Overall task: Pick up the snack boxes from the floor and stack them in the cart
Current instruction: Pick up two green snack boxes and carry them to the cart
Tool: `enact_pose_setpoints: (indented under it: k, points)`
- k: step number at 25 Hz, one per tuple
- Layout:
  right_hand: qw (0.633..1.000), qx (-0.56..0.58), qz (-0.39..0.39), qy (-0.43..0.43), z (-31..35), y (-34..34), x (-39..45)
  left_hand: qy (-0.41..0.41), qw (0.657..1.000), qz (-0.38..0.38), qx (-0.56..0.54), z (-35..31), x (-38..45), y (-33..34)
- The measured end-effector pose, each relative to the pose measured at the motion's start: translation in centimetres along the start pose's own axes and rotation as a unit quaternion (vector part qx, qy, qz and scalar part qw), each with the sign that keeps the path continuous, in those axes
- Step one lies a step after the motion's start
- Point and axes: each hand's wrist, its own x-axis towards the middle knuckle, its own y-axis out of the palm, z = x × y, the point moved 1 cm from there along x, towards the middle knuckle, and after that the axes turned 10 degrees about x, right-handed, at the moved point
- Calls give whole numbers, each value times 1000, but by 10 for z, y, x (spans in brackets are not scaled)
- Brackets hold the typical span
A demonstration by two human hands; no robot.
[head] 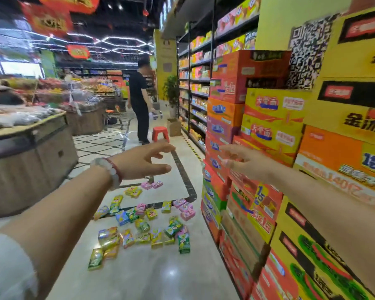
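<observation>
Dozens of small colourful cardboard snack boxes point(143, 224) lie scattered on the glossy tiled floor point(152, 276) beside stacked cartons point(268, 131); left hand point(139, 161) and right hand point(245, 161) reach forward, grip released, holding nothing. Nothing's picked up yet — next, bend down and grasp one; a wire cart point(117, 118) sits well down the aisle

Stacked cartons point(268, 118) line the right; a red stool point(160, 133) stands beside a person in black point(139, 98).
</observation>
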Motion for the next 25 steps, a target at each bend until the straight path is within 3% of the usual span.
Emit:
enact_pose_setpoints:
  k: [9, 16, 25]
  points:
    - [995, 17, 97, -23, -62, 75, 191, -107, 994, -2, -36, 133, 88, 43]
    - [985, 78, 148, 49, -144, 168, 343, -118, 988, 74, -59, 271, 205, 105]
    - [968, 115, 170, 143, -284, 225, 507, -125, 975, 162, -91, 405, 389, 200]
